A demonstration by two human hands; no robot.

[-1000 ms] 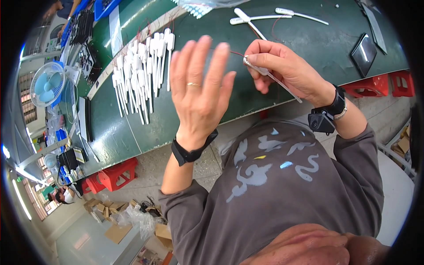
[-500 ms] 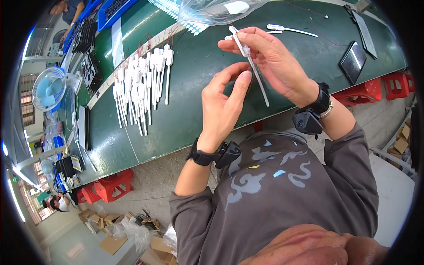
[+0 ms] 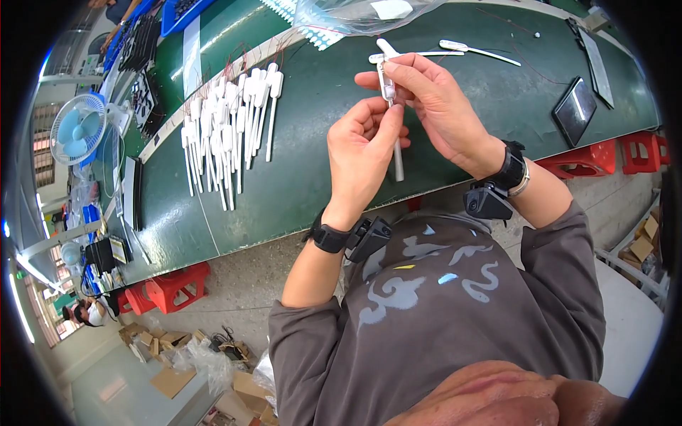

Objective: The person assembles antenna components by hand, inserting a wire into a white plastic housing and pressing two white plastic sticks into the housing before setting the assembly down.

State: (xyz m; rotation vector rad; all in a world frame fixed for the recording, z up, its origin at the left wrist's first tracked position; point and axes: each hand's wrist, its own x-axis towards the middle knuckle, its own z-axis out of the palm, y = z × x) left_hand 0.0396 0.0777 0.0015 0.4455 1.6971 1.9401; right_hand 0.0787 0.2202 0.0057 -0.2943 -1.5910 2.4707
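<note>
Held above the green table is a white plastic stick (image 3: 398, 167) with a wider flat head, its lower end pointing toward me. My right hand (image 3: 447, 106) pinches the head between thumb and fingers. Just below the head, my left hand (image 3: 366, 145) has thumb and fingertips closed on the stem. Part of the stem is hidden behind the left fingers. Similar white sticks (image 3: 469, 50) lie on the table beyond my right hand. To the left lies a pile of many like sticks (image 3: 231, 124), with thin red and dark wires coming from their heads.
A clear plastic bag (image 3: 341, 18) lies at the table's far side, beside a white dotted sheet (image 3: 312, 28). A black flat device (image 3: 575, 110) rests on the green table (image 3: 284, 192) at right. Red stools (image 3: 177, 287) stand along the near edge; a fan (image 3: 77, 135) is at left.
My left fingers have closed on the stem, where they were beside it before. The stick now points more directly toward me, and my right hand still holds its head.
</note>
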